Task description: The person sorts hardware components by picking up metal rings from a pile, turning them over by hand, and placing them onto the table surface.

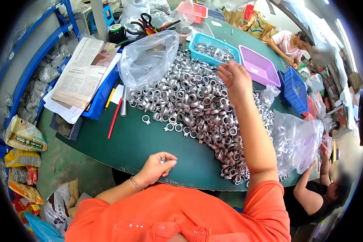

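A big heap of metal rings (197, 97) covers the middle of the green table. Close to the table's front edge, my left hand (159, 166) is closed, and a bit of a metal ring (163, 160) shows between thumb and fingers. Over the back of the heap reaches my right hand (237, 80), its fingers loosely bent and apart, with nothing visible in them. Just beyond its fingertips is the teal basket (195, 56), which has metal rings lying in it. A few single rings (146, 119) lie apart at the heap's left edge.
A purple tray (256, 66) and a blue basket (296, 92) stand right of the teal one. Plastic bags (147, 60) flank the heap. Pliers (145, 26), a newspaper (82, 72) and a red pencil (115, 119) are at left. Two other people (288, 44) sit at the table's right side.
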`<state>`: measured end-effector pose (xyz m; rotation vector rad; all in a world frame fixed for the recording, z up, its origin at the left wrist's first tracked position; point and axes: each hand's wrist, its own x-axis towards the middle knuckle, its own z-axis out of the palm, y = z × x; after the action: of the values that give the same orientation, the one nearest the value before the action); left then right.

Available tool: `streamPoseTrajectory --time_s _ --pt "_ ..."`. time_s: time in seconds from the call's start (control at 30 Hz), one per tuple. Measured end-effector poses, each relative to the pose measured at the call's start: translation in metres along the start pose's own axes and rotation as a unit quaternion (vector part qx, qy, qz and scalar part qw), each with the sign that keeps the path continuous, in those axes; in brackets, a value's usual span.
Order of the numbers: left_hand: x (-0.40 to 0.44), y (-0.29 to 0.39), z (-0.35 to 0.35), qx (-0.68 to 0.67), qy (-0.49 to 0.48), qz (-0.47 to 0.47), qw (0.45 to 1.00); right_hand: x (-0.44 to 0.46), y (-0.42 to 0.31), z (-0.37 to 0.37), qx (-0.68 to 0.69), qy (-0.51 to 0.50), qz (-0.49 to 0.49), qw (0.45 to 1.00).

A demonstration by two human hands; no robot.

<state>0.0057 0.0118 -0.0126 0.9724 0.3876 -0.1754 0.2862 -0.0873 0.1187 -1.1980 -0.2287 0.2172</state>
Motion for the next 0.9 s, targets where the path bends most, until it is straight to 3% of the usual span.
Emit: streamPoseTrajectory --time_s 0.03,0.13,0.17,0.23,0.3,0.33,0.43,0.47,0.5,0.57,0.7,0.77,0.9 --pt "0.001 -0.002 -0.001 0.001 -0.002 0.008 1.0 0.006 -0.002 0.002 -0.023 0.029 0.012 0.999" --pt "0.001 -0.009 -0.005 -0.033 -0.001 0.012 0.999 -0.013 0.024 0.014 -0.21 -0.09 -0.011 0.974" --pt "0.001 -0.01 -0.007 -0.06 -0.006 0.018 0.998 -0.019 0.041 0.014 -0.319 -0.148 -0.036 0.935" --pt "0.003 -0.008 -0.008 -0.065 -0.001 0.021 0.998 -0.041 0.068 0.024 -0.434 -0.251 -0.213 0.838" --pt "0.003 -0.008 -0.008 -0.033 -0.028 0.032 0.999 -0.051 0.078 0.041 -0.535 -0.29 -0.416 0.675" --pt "0.004 -0.01 -0.009 -0.033 -0.033 0.036 0.998 -0.052 0.085 0.049 -0.592 -0.237 -0.454 0.622" --pt "0.003 -0.01 -0.009 -0.038 -0.027 0.044 0.998 -0.019 0.107 0.057 -0.734 -0.078 -0.416 0.53" --pt "0.004 -0.014 -0.011 -0.043 -0.029 0.049 0.997 -0.012 0.112 0.058 -0.75 -0.072 -0.316 0.577" --pt "0.004 -0.014 -0.011 -0.044 -0.027 0.049 0.997 -0.01 0.108 0.061 -0.75 -0.074 -0.315 0.577" --pt "0.001 -0.014 -0.009 -0.052 -0.007 0.065 0.997 -0.013 0.092 0.065 -0.779 -0.161 -0.216 0.566" --pt "0.002 -0.012 -0.007 -0.056 0.004 0.061 0.997 -0.047 0.086 0.05 -0.769 -0.177 -0.268 0.553" --pt "0.003 -0.01 -0.006 -0.052 0.008 0.059 0.997 -0.064 0.093 0.043 -0.727 -0.177 -0.333 0.574" --pt "0.001 -0.008 -0.003 -0.052 0.025 0.066 0.996 -0.102 0.101 0.027 -0.692 -0.197 -0.355 0.597"
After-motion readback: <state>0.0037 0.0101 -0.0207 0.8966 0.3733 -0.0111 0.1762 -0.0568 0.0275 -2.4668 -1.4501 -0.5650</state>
